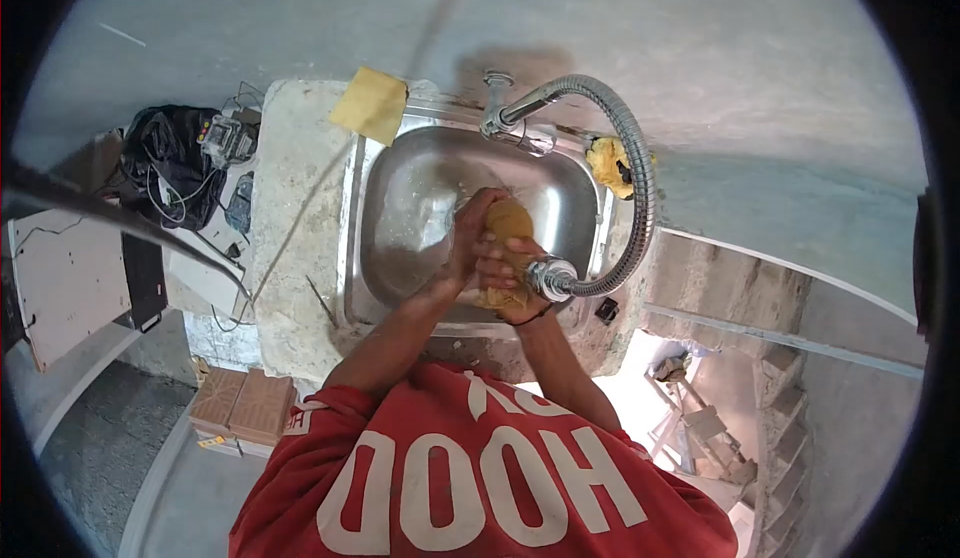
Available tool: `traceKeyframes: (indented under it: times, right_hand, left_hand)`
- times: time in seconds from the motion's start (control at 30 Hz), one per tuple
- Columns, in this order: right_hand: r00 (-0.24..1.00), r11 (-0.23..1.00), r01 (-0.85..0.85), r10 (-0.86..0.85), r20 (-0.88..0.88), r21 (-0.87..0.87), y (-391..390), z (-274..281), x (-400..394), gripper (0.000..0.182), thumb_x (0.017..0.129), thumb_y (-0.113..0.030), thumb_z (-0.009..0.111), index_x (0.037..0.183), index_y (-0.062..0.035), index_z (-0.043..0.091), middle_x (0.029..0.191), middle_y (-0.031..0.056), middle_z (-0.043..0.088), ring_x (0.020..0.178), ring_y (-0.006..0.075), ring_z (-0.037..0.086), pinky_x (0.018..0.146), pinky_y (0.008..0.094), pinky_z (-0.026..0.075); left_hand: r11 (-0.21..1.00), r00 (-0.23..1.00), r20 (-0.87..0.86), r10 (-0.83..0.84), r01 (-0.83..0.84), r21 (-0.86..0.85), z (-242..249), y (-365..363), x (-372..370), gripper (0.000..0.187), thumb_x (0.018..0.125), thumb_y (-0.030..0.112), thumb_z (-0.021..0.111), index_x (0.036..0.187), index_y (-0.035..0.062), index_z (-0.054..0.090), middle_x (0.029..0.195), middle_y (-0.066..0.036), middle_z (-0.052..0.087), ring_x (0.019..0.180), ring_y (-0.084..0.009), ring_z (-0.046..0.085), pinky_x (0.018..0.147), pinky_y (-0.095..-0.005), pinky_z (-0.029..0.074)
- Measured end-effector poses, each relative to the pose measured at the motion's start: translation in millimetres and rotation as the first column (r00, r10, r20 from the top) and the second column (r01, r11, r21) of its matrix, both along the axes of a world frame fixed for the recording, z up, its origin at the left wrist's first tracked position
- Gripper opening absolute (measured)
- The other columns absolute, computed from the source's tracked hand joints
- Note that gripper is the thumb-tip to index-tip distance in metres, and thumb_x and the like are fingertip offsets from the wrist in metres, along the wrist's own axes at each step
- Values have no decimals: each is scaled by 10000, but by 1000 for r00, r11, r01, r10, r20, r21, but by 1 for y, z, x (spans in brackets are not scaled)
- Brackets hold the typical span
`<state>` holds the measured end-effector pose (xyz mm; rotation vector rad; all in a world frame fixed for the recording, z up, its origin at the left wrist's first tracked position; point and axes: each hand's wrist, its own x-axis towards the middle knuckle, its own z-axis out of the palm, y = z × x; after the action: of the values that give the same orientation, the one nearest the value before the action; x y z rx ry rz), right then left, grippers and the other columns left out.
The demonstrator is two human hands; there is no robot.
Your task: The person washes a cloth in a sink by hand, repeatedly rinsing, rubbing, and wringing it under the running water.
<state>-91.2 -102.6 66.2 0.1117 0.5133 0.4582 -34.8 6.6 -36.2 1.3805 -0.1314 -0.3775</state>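
A bunched yellow cloth is squeezed between my two hands over the steel sink. Along the cloth's left side my left hand is closed, its fingers pressed against it. My right hand wraps round the cloth lower down, and a crumpled end pokes out below the fingers. Right beside the right hand is the metal spout head of the flexible tap hose. Wet glints show on the basin floor to the left of my hands.
A flat yellow cloth lies at the sink's back left corner. A worn yellow sponge sits at the back right. On the right counter is a small black object. Brown boxes stand lower left; stairs descend at right.
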Motion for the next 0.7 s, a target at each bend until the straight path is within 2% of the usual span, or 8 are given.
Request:
traceKeyframes:
  times: [0.07, 0.17, 0.23, 0.27, 0.3, 0.37, 0.5, 0.7]
  right_hand:
    - [978, 955, -199, 178, -111, -220, -24, -14, -7, 281, 966, -199, 661, 1162, -5, 609, 947, 106, 612, 703, 174, 606, 520, 236, 521]
    - [950, 884, -302, 308, -43, -358, -42, -30, -41, 430, 959, -234, 695, 1302, 3, 593, 1119, 135, 652, 834, 187, 678, 666, 293, 597]
    - [850, 118, -360, 451, -273, -925, -45, -45, -55, 463, 926, -222, 762, 1321, -26, 621, 1212, 135, 686, 979, 206, 707, 753, 309, 615]
    - [847, -38, -147, 511, -146, -988, -67, -90, -72, 467, 887, -192, 808, 1300, -44, 647, 1218, 119, 721, 1038, 257, 716, 869, 361, 610]
    - [844, -35, -145, 517, -142, -989, -63, -86, -70, 467, 887, -192, 808, 1300, -44, 647, 1218, 119, 721, 1038, 257, 716, 869, 361, 610]
    - [656, -497, 400, 742, -138, -770, -59, -74, -72, 476, 867, -217, 826, 1277, -30, 674, 1198, 144, 740, 1080, 320, 713, 956, 402, 576]
    - [747, -719, 197, 550, -373, -666, -17, -20, -65, 729, 742, -415, 883, 1298, -9, 643, 1224, 197, 688, 1166, 379, 640, 1044, 483, 498]
    - [788, -541, 175, 578, -213, -822, -13, -6, -68, 773, 770, -387, 923, 1301, 78, 607, 1176, 224, 728, 1046, 324, 733, 915, 428, 578]
  left_hand:
    - [922, 905, 424, -46, -125, 367, -12, 6, 3, 644, 795, 73, 752, 1404, 159, 564, 1286, -172, 653, 1028, -418, 689, 972, -450, 548]
    - [735, 901, 416, -127, -195, 649, 8, 18, -5, 607, 890, 100, 675, 1474, 168, 522, 1375, -177, 607, 1230, -404, 612, 1068, -464, 503]
    - [844, 947, 270, -172, 1, 536, -3, 38, 1, 766, 860, 156, 771, 1554, 221, 453, 1471, -171, 554, 1316, -373, 564, 1098, -491, 472]
    - [990, 942, -310, -129, 138, 7, -4, 45, 2, 784, 850, 194, 809, 1552, 211, 460, 1474, -162, 559, 1321, -354, 563, 1114, -499, 464]
    - [861, 598, -717, -359, -85, -501, 1, 51, 2, 806, 840, 233, 848, 1551, 200, 468, 1477, -152, 565, 1326, -336, 563, 1129, -506, 455]
    - [848, 548, -755, -359, -147, -510, 12, 41, 1, 769, 857, 272, 851, 1529, 174, 490, 1450, -126, 585, 1294, -307, 587, 1116, -486, 478]
    - [756, 611, -722, -326, -290, -586, 26, 10, -7, 640, 915, 316, 827, 1452, 98, 555, 1358, -85, 645, 1201, -256, 652, 1062, -436, 545]
    - [783, 644, -702, -303, -252, -569, 31, 16, -23, 638, 910, 325, 839, 1428, 73, 564, 1343, -70, 651, 1211, -235, 656, 1064, -411, 554]
